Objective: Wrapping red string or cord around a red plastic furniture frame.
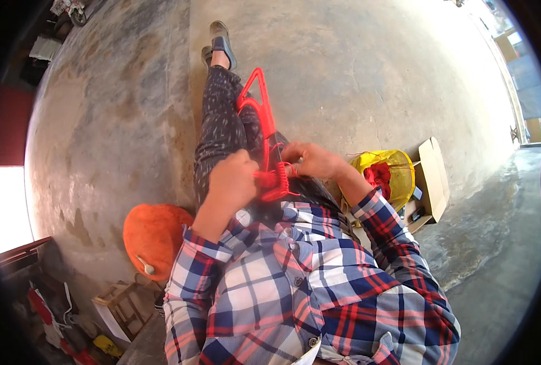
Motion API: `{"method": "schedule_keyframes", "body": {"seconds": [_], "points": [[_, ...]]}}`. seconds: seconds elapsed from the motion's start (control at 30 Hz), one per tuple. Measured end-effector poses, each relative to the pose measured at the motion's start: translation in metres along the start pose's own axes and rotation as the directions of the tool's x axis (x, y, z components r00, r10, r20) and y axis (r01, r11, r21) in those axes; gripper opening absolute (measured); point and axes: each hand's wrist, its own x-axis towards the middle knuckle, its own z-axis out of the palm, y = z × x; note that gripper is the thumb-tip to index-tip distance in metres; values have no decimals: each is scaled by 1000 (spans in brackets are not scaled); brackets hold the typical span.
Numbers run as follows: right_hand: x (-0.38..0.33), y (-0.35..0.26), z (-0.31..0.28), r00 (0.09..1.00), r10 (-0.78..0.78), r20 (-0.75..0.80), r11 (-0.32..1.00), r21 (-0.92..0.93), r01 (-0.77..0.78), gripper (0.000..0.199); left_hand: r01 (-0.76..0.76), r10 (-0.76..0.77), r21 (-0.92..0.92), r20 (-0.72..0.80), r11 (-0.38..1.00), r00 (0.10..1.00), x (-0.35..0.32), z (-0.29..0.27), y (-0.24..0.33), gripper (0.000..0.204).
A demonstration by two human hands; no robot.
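A long red frame wrapped in cord (pixel 264 109) lies over my legs, its far end forming a narrow triangular loop. Near my lap its lower part carries a thick coil of red cord (pixel 278 187), with thin loose strands beside it. My left hand (pixel 234 176) is closed at the coil's left side, and red cord shows by its fingers, partly smeared by motion. On the other side my right hand (pixel 312 161) has its fingers bent together in a pinch on a thin red cord next to the frame. The fingertips of both hands are partly hidden.
To my right stand a yellow bag (pixel 398 176) with red cord inside and an open cardboard box (pixel 433 182). An orange round cushion-like thing (pixel 155 237) is at my left, above a wooden stool (pixel 121 307). My outstretched legs (pixel 219 115) rest over the concrete floor (pixel 343 73).
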Motion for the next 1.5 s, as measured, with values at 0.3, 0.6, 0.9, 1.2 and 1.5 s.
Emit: {"method": "schedule_keyframes", "body": {"seconds": [0.3,0.6,0.9,1.2,1.5], "points": [[-6,-12,3,986,-123,-110,970,-222,96,31,151,-229,-484,-107,862,967,18,28,15,14],[-38,-12,-49,880,9,-474,638,681,361,13,-100,-125,-458,-436,883,891,14,24,21,17],[-58,-28,-47,882,176,-438,589,765,262,25,26,-115,-694,-82,719,990,18,21,23,7],[-15,-37,18,931,323,-168,862,459,-216,24,151,-291,-829,-15,539,957,11,49,12,10],[-38,-35,16,944,301,-136,838,510,-194,17,212,-464,-970,244,-122,852,26,49,35,46]]}}
